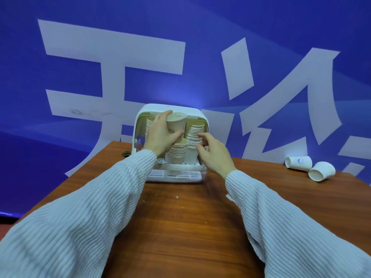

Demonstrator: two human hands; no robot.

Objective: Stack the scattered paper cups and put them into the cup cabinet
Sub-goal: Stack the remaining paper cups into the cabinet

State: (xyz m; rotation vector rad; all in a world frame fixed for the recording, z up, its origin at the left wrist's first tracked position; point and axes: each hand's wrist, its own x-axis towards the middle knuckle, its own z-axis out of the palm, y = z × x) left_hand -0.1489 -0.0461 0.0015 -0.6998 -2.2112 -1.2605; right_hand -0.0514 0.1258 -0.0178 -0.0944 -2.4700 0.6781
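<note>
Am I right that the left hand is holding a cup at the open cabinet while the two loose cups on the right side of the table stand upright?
Not quite. In the head view the two loose cups lie on their sides on the table, not upright. The rest holds: the left hand grips a cup at the open cabinet.

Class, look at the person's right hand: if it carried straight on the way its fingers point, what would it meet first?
Most likely the tall stack of white paper cups inside the white plastic cup cabinet; the right hand is open, its fingers nearly at it, though depth is unclear.
</note>
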